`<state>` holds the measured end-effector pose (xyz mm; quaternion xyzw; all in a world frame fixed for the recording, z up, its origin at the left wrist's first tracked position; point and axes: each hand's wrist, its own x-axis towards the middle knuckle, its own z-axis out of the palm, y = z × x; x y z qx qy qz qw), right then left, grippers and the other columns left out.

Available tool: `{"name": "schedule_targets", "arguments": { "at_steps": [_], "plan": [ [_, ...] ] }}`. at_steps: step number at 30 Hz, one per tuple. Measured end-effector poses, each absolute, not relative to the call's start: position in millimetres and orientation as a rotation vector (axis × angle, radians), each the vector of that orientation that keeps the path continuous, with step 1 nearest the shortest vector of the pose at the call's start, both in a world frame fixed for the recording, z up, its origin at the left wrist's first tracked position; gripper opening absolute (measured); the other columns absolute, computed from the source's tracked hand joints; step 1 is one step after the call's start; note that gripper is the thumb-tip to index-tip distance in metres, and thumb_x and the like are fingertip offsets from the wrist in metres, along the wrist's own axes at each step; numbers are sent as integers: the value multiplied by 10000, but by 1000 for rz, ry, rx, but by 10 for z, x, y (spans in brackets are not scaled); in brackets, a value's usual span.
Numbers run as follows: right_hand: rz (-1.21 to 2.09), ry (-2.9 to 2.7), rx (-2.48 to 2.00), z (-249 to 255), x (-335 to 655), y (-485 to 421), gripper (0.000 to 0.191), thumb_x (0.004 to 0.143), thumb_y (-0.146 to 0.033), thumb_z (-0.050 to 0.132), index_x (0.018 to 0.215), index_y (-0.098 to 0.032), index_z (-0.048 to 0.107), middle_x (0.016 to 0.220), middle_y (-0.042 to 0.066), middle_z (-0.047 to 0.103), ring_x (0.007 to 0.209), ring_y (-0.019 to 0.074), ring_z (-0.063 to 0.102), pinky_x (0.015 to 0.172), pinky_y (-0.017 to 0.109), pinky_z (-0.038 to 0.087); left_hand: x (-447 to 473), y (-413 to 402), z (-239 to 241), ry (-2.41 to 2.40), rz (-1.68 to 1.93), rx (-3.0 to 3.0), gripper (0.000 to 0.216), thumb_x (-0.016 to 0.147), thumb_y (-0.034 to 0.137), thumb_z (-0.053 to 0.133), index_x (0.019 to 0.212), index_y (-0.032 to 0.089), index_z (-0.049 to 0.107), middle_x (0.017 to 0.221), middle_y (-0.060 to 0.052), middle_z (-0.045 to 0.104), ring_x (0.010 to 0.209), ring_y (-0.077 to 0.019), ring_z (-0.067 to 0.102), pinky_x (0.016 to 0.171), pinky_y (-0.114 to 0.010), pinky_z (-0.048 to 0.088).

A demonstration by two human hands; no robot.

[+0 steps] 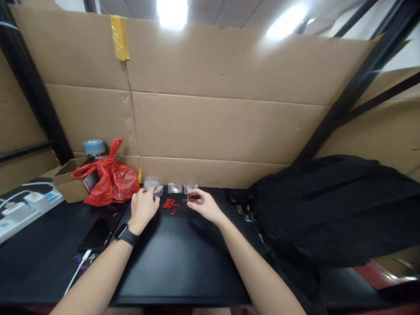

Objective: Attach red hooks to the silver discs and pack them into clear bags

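Note:
My left hand (143, 206), a dark watch (126, 235) on its wrist, reaches over the near edge of a pile of clear plastic bags (154, 187). Its thumb and forefinger are apart, and nothing shows between them. My right hand (206, 207) is closed in a pinch around a small, shiny thing too small to name. Beside its fingertips lie a few red cord loops (194, 201). Between my hands is a small heap of red cord loops (169, 203), with a single red loop (173, 211) nearer me. Behind them lie two small clear packets (175, 188).
A cardboard wall (210, 127) closes off the back of the black table (183, 267). On the left are a red plastic bag (113, 181), an open cardboard box (70, 183), a phone (101, 227) and a power strip (29, 210). A black backpack (331, 210) fills the right side.

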<state>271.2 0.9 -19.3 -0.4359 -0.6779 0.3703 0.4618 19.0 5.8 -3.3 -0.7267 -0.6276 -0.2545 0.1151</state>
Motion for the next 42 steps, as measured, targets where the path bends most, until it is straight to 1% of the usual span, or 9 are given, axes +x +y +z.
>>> {"name": "schedule_targets", "arguments": {
  "at_steps": [5, 9, 11, 15, 18, 27, 34, 38, 42],
  "plan": [
    [876, -1616, -1054, -106, 2815, 36, 384, 721, -317, 725, 1072, -185, 642, 1090, 71, 674, 827, 155, 664, 800, 323, 551, 371, -178, 119, -1626, -993, -2268, 296, 897, 229, 479, 1111, 245, 683, 987, -79, 730, 961, -264, 638, 850, -383, 450],
    [782, -1574, -1106, -94, 2928, 91, 381, 717, -340, 718, 1060, -192, 647, 1058, 62, 686, 905, 181, 661, 809, 332, 555, 610, -286, -13, -1328, -1130, -2675, 331, 916, 162, 433, 1201, 225, 587, 1158, -62, 702, 1055, -215, 632, 922, -356, 448],
    [736, -1577, -1115, -116, 2972, 120, 361, 717, -342, 714, 1040, -194, 654, 1060, 62, 692, 961, 193, 655, 828, 338, 552, 684, -291, -119, -1214, -1059, -2861, 333, 918, 134, 408, 1214, 211, 540, 1167, -73, 688, 1068, -208, 633, 944, -360, 444],
    [706, -1606, -1132, -151, 3014, 151, 342, 719, -318, 709, 1033, -192, 660, 1060, 68, 700, 1010, 199, 650, 873, 351, 538, 705, -255, -279, -1071, -823, -3064, 278, 885, 87, 408, 1080, 217, 558, 1135, -69, 675, 1086, -202, 621, 953, -357, 433],
    [689, -1622, -1150, -151, 3025, 160, 333, 724, -309, 703, 1035, -197, 660, 1056, 62, 704, 1008, 193, 653, 890, 351, 532, 718, -254, -319, -1028, -741, -3091, 320, 873, 70, 411, 1103, 230, 568, 1184, -65, 662, 1143, -194, 593, 979, -356, 409],
    [530, -1815, -1226, -17, 3093, 57, 332, 762, -269, 665, 1087, -205, 653, 1061, 56, 696, 892, 179, 660, 822, 309, 520, 840, -375, -359, -977, -583, -3021, 332, 952, 266, 471, 1263, 251, 586, 1339, -92, 595, 1189, -261, 525, 983, -414, 384],
    [91, -2142, -1618, 278, 3034, -222, 380, 787, -255, 648, 1165, -290, 631, 1133, 52, 663, 950, 229, 640, 761, 288, 458, 867, -381, -378, -985, -584, -2975, 374, 947, 312, 480, 1300, 243, 581, 1184, -114, 590, 1227, -282, 483, 1025, -440, 345],
    [164, -2187, -1617, 335, 3037, -296, 383, 748, -266, 686, 1126, -283, 627, 1027, 31, 694, 870, 209, 648, 701, 265, 429, 870, -372, -373, -970, -599, -3030, 382, 958, 318, 463, 1321, 235, 549, 1151, -106, 585, 1117, -253, 548, 987, -407, 374],
    [309, -2358, -1670, 278, 3043, -347, 335, 651, -264, 755, 973, -272, 663, 909, 15, 700, 771, 194, 646, 623, 249, 391, 842, -364, -344, -928, -611, -3087, 335, 960, 327, 482, 1279, 264, 561, 1242, -92, 576, 1176, -251, 528, 1002, -407, 372]
  ]
}}
